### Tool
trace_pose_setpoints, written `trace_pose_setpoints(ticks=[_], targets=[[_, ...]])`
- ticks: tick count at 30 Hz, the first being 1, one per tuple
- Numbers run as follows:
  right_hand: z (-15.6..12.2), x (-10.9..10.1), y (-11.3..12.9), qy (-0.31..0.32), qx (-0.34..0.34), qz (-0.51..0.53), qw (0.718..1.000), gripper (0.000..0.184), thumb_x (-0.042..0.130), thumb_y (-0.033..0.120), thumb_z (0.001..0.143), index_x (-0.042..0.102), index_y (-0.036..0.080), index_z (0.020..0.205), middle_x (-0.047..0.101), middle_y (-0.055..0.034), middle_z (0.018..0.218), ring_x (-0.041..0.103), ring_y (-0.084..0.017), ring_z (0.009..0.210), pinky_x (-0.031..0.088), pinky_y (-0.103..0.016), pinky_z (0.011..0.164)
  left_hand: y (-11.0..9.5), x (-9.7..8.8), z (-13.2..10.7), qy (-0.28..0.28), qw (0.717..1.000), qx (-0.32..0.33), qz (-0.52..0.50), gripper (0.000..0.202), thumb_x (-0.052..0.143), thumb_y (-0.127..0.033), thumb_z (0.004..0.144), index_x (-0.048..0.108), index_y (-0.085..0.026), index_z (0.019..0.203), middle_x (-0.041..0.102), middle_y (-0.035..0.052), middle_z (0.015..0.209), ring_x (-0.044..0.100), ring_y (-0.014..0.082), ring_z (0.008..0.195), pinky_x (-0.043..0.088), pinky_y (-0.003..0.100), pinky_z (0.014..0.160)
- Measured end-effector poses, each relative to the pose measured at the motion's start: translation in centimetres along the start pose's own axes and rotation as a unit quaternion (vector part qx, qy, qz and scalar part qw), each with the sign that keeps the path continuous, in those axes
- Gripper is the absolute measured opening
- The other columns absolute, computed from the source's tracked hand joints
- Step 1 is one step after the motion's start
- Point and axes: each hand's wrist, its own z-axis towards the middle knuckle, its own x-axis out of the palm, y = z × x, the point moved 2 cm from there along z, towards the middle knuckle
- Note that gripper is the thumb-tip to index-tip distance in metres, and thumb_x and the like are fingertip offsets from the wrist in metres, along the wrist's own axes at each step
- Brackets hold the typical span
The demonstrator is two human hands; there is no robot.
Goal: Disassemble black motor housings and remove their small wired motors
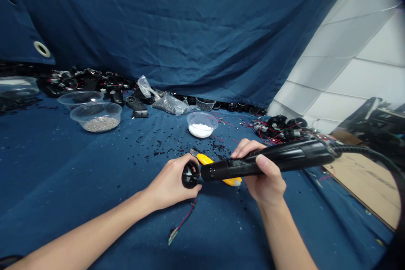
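Gripping a round black housing [190,174] in a closed left hand [171,183], with the forearm reaching in from lower left and the palm curved around the housing's back. Right hand [264,173] closed around a black corded handheld tool [267,162], forearm rising from the bottom edge, its nose touching the housing. Red and black wires [186,215] trailing from under the left hand to a small circuit board [173,235] on the blue cloth [41,202]. Directly beneath the tool, a yellow-handled utility knife [218,168] lying on the cloth. Black granules [190,147] scattered just beyond. Farther off, a clear bowl of white granules [201,124], a clear bowl of grey granules [96,118], crumpled plastic bags [167,103], and heaps of black wired parts [281,128] at the right and [82,80] at the left, against a blue backdrop [158,21].
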Motion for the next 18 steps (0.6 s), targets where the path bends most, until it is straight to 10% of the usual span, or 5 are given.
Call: trace_pose_setpoints(ticks=[18], targets=[[-0.09,-0.01,-0.08,-0.004,0.003,-0.006,1.0,0.024,0.061,0.042,0.078,0.071,0.021,0.072,0.061,-0.0048,0.069,0.055,-0.019,0.069,0.042,-0.031,0.065,0.05,-0.09,-0.03,-0.007,1.0,0.008,0.025,0.032,0.068,-0.017,0.067,0.057,-0.02,0.097,0.066,0.0009,0.089,0.062,0.0194,0.079,0.046,0.029,0.071]])
